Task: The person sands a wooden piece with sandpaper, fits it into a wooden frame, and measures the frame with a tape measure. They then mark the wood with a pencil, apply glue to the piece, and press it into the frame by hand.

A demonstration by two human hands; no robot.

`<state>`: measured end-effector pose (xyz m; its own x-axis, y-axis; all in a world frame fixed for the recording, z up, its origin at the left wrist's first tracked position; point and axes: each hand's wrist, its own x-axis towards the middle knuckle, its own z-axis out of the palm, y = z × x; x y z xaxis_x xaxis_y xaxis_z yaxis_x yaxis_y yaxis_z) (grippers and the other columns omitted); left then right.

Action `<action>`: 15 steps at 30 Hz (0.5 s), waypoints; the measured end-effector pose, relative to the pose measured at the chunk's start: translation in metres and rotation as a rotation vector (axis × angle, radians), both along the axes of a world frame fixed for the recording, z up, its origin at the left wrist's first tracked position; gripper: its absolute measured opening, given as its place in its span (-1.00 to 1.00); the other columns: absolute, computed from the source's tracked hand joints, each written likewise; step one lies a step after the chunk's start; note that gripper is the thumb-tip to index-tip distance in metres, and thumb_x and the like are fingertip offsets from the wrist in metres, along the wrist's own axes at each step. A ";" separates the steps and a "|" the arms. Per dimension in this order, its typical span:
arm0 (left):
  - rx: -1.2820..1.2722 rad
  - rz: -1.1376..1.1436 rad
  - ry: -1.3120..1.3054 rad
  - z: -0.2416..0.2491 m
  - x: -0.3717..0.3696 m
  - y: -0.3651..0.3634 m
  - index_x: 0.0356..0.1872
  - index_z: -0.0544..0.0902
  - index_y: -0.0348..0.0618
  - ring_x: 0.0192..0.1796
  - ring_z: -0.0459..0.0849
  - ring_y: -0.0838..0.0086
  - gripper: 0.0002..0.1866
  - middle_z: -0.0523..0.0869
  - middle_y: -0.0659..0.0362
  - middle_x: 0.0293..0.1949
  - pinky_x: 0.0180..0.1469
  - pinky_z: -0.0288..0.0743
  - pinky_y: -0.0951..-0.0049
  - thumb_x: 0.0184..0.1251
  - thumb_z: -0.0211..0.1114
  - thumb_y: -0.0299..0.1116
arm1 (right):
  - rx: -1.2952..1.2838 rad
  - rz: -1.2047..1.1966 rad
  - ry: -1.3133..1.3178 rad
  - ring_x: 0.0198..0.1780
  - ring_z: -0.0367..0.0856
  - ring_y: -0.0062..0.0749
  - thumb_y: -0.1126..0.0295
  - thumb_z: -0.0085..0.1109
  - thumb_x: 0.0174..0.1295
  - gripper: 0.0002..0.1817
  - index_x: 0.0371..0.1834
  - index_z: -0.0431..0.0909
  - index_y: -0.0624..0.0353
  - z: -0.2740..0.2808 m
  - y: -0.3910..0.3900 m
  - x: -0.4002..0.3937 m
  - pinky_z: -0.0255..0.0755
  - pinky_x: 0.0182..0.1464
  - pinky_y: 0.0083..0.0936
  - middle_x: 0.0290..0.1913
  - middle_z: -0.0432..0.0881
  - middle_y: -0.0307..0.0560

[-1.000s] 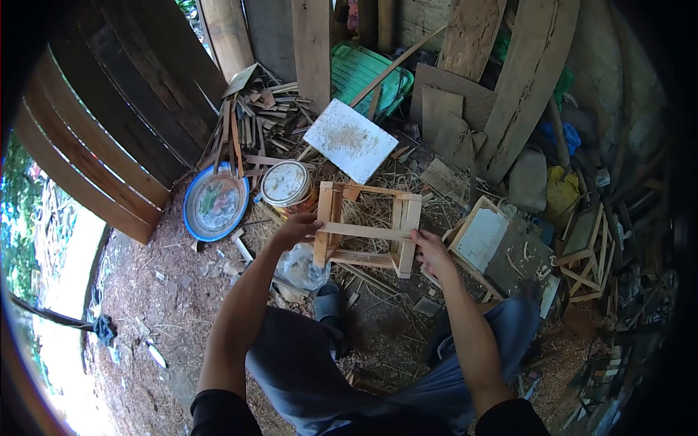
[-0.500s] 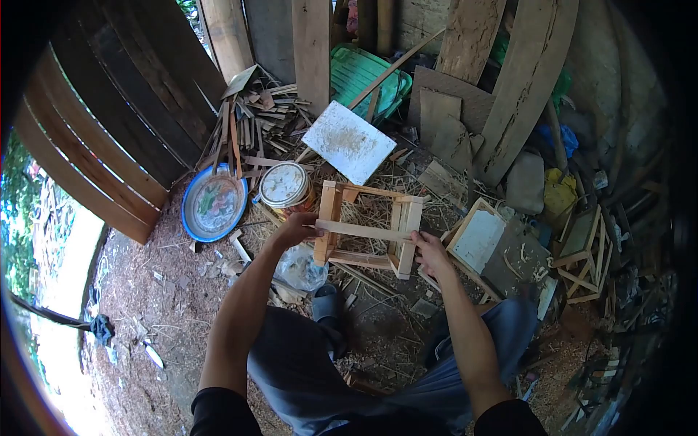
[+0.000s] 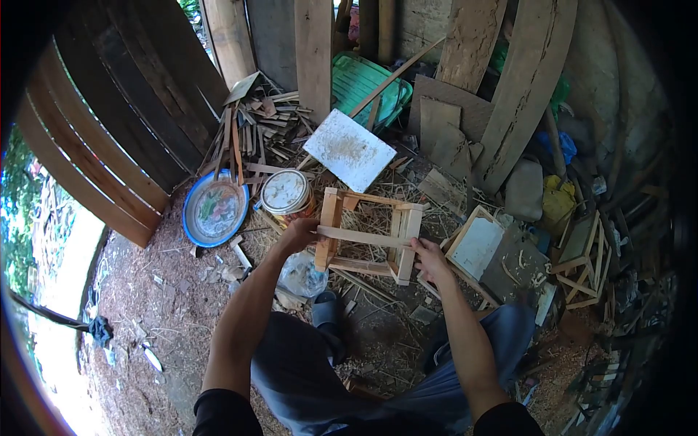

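A thin, pale wooden slat [image 3: 362, 237] lies crosswise over a small box-like wooden frame [image 3: 411, 221], spanning from its left side to its right. My left hand [image 3: 299, 235] pinches the slat's left end, just outside the frame's left posts. At the other end, my right hand [image 3: 432, 259] has thumb and fingers closed on the slat, right by the frame's right post. Straw-littered ground shows through the middle of the frame, which sits in front of my knees.
A lidded bucket [image 3: 286, 192] and a blue-rimmed basin [image 3: 214, 208] stand left of the frame. Behind it lies a white board [image 3: 350, 150], with a green crate [image 3: 371, 87] farther back. Another wooden frame [image 3: 582, 265] rests at right. Wood scraps [image 3: 273, 123] are piled back left.
The wooden frame and slat sit slightly lower in view, with both hands still at the slat's ends. The surroundings have shifted only a little.
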<state>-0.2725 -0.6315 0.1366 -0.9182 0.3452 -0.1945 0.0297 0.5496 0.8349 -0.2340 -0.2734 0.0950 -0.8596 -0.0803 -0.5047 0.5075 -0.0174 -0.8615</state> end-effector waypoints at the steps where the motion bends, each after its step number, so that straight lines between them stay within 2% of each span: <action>1: 0.015 -0.002 -0.021 0.002 0.000 0.000 -0.10 0.61 -0.30 -0.29 0.59 0.63 -0.68 0.70 0.21 -0.30 -0.26 0.51 0.55 0.09 0.38 -0.47 | 0.006 0.012 0.005 0.17 0.43 -0.21 0.02 -0.01 0.36 -0.47 0.19 0.38 0.21 0.002 0.000 0.000 0.15 0.25 0.11 0.10 0.49 -0.04; 2: 0.029 -0.006 -0.042 0.004 0.001 -0.001 -0.10 0.61 -0.30 -0.29 0.59 0.63 -0.68 0.69 0.21 -0.29 -0.24 0.51 0.55 0.10 0.39 -0.43 | 0.012 0.023 0.009 0.15 0.43 -0.21 0.02 -0.02 0.36 -0.48 0.19 0.38 0.21 0.003 0.000 0.001 0.16 0.24 0.11 0.10 0.49 -0.04; 6: 0.082 0.054 -0.141 -0.010 -0.004 -0.010 -0.06 0.61 -0.28 -0.22 0.61 0.58 -0.64 0.69 0.17 -0.24 -0.18 0.52 0.55 0.12 0.41 -0.37 | 0.101 0.023 0.058 0.04 0.50 -0.33 0.05 0.05 0.33 -0.51 0.09 0.44 0.26 0.020 -0.010 0.006 0.30 0.14 -0.20 -0.01 0.56 -0.05; 9: 0.145 0.068 -0.049 -0.015 -0.002 -0.010 -0.19 0.60 -0.38 -0.32 0.60 0.57 -0.60 0.68 0.14 -0.34 -0.34 0.54 0.53 0.10 0.44 -0.24 | 0.167 0.035 0.170 -0.03 0.52 -0.42 0.08 0.11 0.30 -0.53 0.02 0.48 0.30 0.020 -0.017 0.008 0.35 0.04 -0.43 -0.10 0.60 -0.06; 11: 0.130 0.081 -0.104 -0.013 -0.002 -0.011 -0.18 0.61 -0.37 -0.32 0.60 0.57 -0.59 0.68 0.15 -0.34 -0.33 0.54 0.53 0.09 0.44 -0.22 | 0.164 0.052 0.242 -0.06 0.53 -0.47 0.09 0.14 0.29 -0.54 -0.01 0.50 0.32 0.004 -0.019 0.004 0.35 -0.01 -0.53 -0.14 0.62 -0.07; 15: 0.149 0.084 -0.157 -0.012 0.000 -0.013 -0.17 0.61 -0.36 -0.33 0.60 0.57 -0.59 0.68 0.16 -0.34 -0.33 0.54 0.54 0.09 0.45 -0.23 | 0.175 0.046 0.169 -0.06 0.52 -0.45 0.08 0.13 0.29 -0.51 0.03 0.48 0.32 0.011 -0.020 0.005 0.37 -0.02 -0.49 -0.09 0.61 -0.06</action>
<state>-0.2729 -0.6441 0.1242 -0.9076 0.3040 -0.2895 -0.1474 0.4151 0.8978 -0.2285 -0.2933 0.1056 -0.9305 -0.0454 -0.3634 0.3524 0.1593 -0.9222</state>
